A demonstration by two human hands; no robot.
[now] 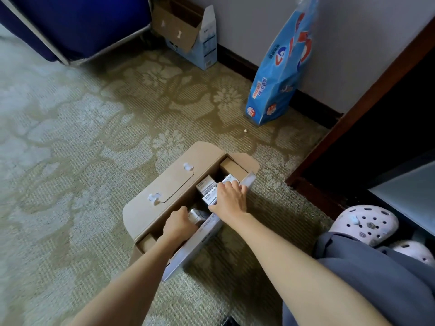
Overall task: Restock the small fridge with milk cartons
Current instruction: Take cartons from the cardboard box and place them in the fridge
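An open cardboard box [162,187] lies on the carpet with several small white milk cartons [206,185] standing inside it. My left hand [179,224] is down in the near part of the box, fingers wrapped around a silvery-white carton [197,214]. My right hand [231,200] reaches over the box's right wall, fingers closed on a carton [227,179] further back. The lower parts of both held cartons are hidden by my hands and the box wall. The fridge itself is not clearly in view.
A dark wooden cabinet frame [367,95] with a dark opening stands at right. A blue plastic package [282,67] leans on the wall. An empty open carton box [188,31] sits at the back, beside blue fabric furniture [77,24]. My feet in pink clogs [367,224] rest at right.
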